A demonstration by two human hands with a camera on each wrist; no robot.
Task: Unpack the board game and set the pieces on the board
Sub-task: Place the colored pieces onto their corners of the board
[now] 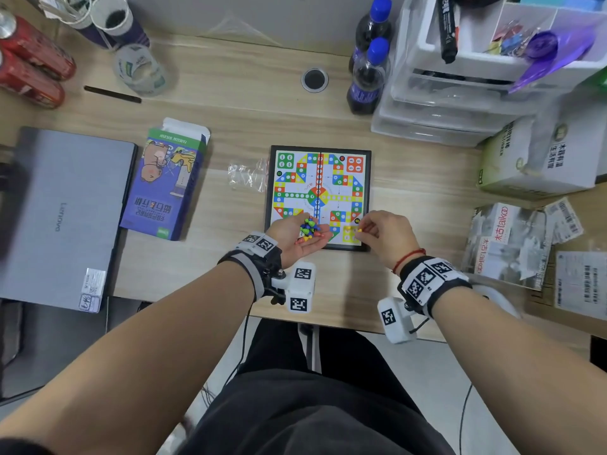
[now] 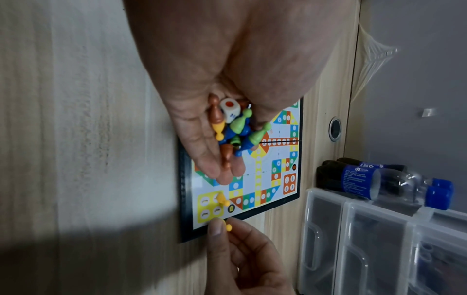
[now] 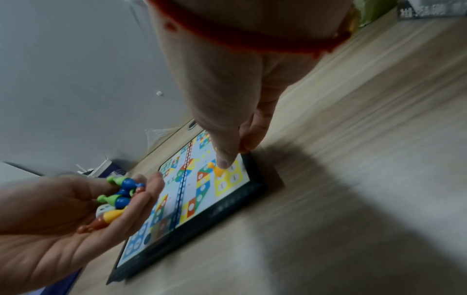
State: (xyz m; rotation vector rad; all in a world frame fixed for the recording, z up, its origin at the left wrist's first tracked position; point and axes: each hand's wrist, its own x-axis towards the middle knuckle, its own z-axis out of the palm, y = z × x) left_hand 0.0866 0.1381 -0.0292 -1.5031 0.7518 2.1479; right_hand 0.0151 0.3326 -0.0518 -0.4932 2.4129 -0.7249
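Board (image 1: pixel 364 195) lies flat on desk (image 1: pixel 230 103). Left hand (image 1: pixel 297 234), palm up over its near edge, cups loose pawns (image 2: pixel 236 131) and die (image 2: pixel 230 109). Right hand (image 1: pixel 384 233) pinches yellow pawn (image 2: pixel 228 227) beside yellow corner, where another yellow piece (image 3: pixel 217 169) stands.

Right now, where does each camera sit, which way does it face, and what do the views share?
Head: above the desk, looking down at the board; both forearms and lap show.
Left wrist: along the upturned left hand cupping the pawns and die over the board.
Right wrist: along the right hand pinching a yellow pawn above the yellow corner.
Shared: both wrist views show the placed yellow pawn standing in that corner.
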